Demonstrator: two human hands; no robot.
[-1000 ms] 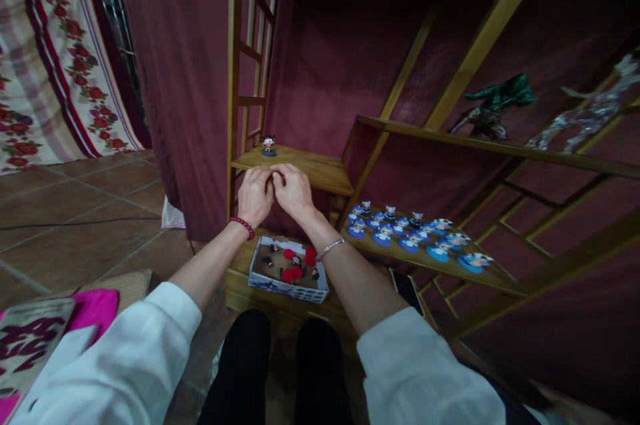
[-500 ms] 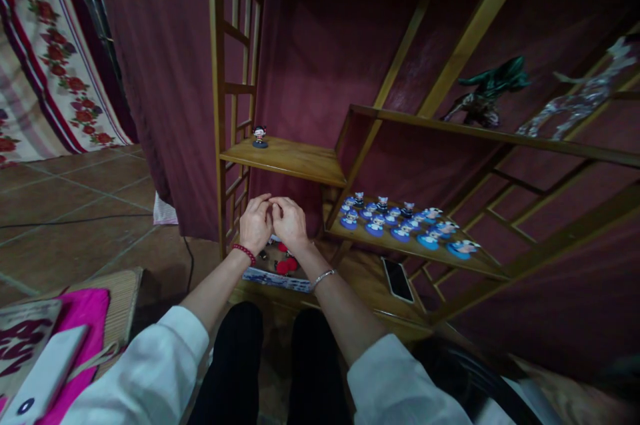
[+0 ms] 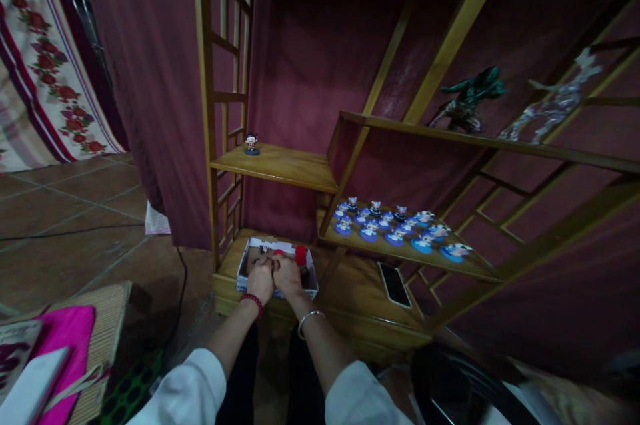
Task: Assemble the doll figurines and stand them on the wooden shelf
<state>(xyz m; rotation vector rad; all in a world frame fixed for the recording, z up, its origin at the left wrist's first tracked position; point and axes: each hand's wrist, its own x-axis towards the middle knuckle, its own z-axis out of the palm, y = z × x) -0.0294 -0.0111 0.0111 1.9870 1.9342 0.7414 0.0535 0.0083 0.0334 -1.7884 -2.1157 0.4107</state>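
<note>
Both hands are together over a shallow open cardboard box (image 3: 242, 271) on the bottom shelf. My left hand (image 3: 261, 280), with a red bead bracelet at the wrist, has its fingers curled in. Pressed beside it, my right hand (image 3: 287, 275) is closed as well, a silver bangle on that wrist. What the fingers hold is hidden by the hands. Inside the box, red pieces (image 3: 301, 255) show past the fingers, along with small dark items too small to name. One small dark-haired figurine (image 3: 251, 144) stands on the shelf (image 3: 280, 165) above.
Several blue-based figurines (image 3: 369, 231) stand in rows on the right shelf, with small dark ones behind. A phone (image 3: 395, 285) lies on the bottom shelf. Higher up are a green animal statue (image 3: 473, 101) and a clear one (image 3: 550, 105). A woven stool (image 3: 107, 325) is at left.
Both hands have dropped from above the box down into it, still close together. More of the box and its red contents now shows. The view has shifted slightly.
</note>
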